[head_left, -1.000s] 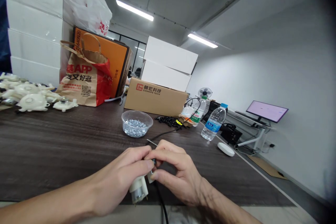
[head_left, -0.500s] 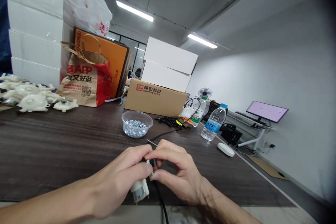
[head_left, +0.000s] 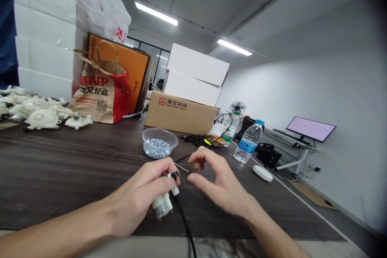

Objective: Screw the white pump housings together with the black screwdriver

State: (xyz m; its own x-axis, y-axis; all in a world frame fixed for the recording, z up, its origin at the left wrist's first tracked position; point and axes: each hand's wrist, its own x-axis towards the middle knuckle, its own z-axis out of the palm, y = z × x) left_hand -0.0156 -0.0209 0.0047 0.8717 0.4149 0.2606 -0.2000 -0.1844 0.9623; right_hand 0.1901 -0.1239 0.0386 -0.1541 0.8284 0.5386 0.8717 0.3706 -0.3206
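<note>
My left hand (head_left: 142,193) is closed round a small white plastic gear motor (head_left: 162,203) with a silver can at its lower end. A small black piece (head_left: 174,175) sits at the top of it, beside my fingertips. To the right, my right hand (head_left: 219,183) is lifted away with thumb and fingers apart, and nothing shows between them. A thin metal shaft (head_left: 182,167) lies between the hands, its right end near my right thumb; I cannot tell what it joins. A black cable (head_left: 185,221) runs down past the motor to the table's front edge.
Ahead stands a clear plastic tub (head_left: 159,143) of small screws, with a pile of black parts (head_left: 195,140) beside it. Several white plastic housings (head_left: 42,115) lie at left. A paper bag (head_left: 99,92), cardboard box (head_left: 181,113), water bottle (head_left: 248,143) and white lid (head_left: 262,173) stand around.
My right hand has let go of the motor's black piece and moved right and slightly up, its fingers spreading. The left hand keeps its hold, with the motor tilted slightly differently.
</note>
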